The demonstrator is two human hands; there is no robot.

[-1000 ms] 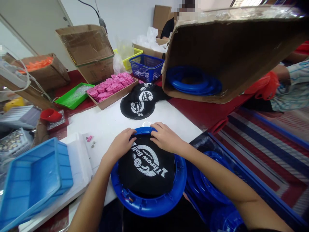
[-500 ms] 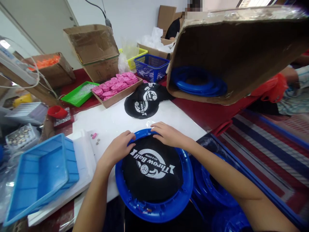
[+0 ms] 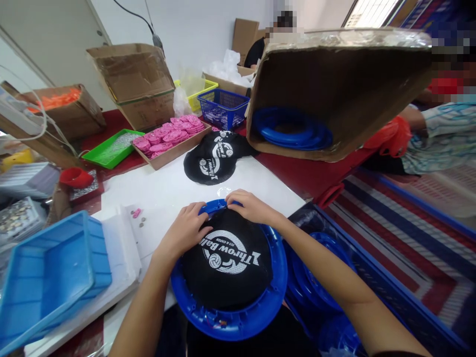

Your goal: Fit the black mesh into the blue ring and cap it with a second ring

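Light: moderately bright | window (image 3: 372,14) at 1:30: glowing | carton interior (image 3: 334,74), 1–2 o'clock: deep shadow | 9 o'clock edge: soft, stretched

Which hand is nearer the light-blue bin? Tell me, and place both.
Left. The left hand is at the far edge of the blue ring, right of the light-blue bin; the right hand is farther right along that edge.

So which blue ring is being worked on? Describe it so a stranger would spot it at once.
Find the white work surface; at its near edge, the left hand and right hand touch the far rim of one blue ring. Unlike the rings in the open carton, it shows black mesh with white lettering across its middle.
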